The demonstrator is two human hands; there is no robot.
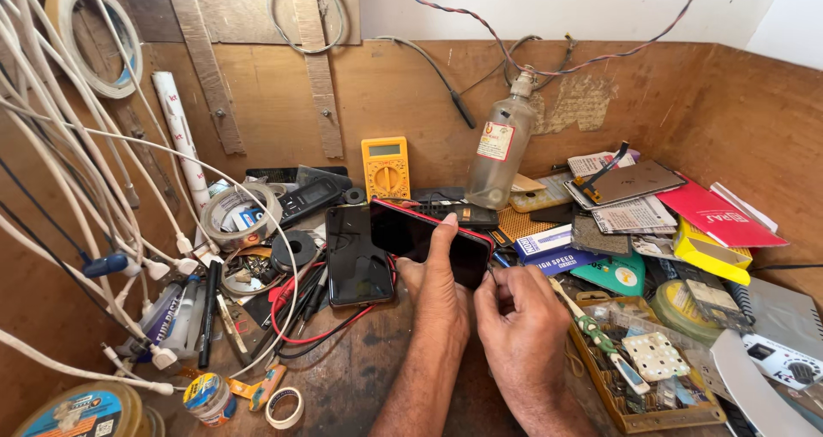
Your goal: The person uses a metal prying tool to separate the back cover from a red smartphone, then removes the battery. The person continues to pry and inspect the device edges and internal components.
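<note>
Head camera looks down, close (slightly forward), at the workbench.

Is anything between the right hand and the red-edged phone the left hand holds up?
Nothing visible. The left hand grips the red-edged phone, thumb across its dark screen. The right hand sits curled at the phone's lower right corner; contact there cannot be told.

Both forearms enter from the lower edge, angled up and slightly left, side by side. Left hand raised, back toward the camera, thumb extended upward, fingers hidden behind. Right hand just beside it, curled into a loose fist, knuckles up, fingertips pinched together.
</note>
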